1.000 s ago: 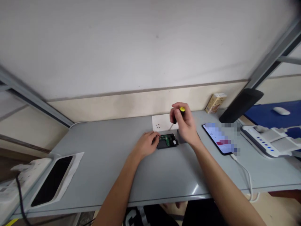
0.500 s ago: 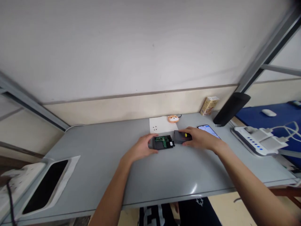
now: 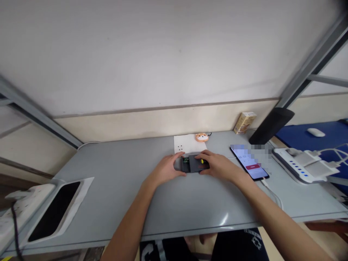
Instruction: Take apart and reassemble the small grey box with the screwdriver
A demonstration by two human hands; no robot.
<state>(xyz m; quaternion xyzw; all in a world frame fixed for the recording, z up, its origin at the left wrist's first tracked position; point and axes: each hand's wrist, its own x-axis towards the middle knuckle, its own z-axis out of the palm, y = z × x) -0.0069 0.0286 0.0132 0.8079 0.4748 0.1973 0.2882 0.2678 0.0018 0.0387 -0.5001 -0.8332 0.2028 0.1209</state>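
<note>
My left hand grips the left end of a dark device base, thumb and fingers on its opposite long sides. A strip of green circuit board shows inside the base. From the other side, my right hand is closed on a dark grey cover, which lies over the right part of the base. A small yellow piece pokes out by the right fingers; its kind cannot be made out. White paper with several small dark screws lies just behind.
An orange animal-face case rests on the paper. To the right are a lit phone on a cable, a power strip, a small carton and a black cylinder. A dark tablet-like slab lies at left.
My right hand has moved left with the cover, which now overlaps the base and hides most of the circuit board. The phone is less covered by my right arm.
</note>
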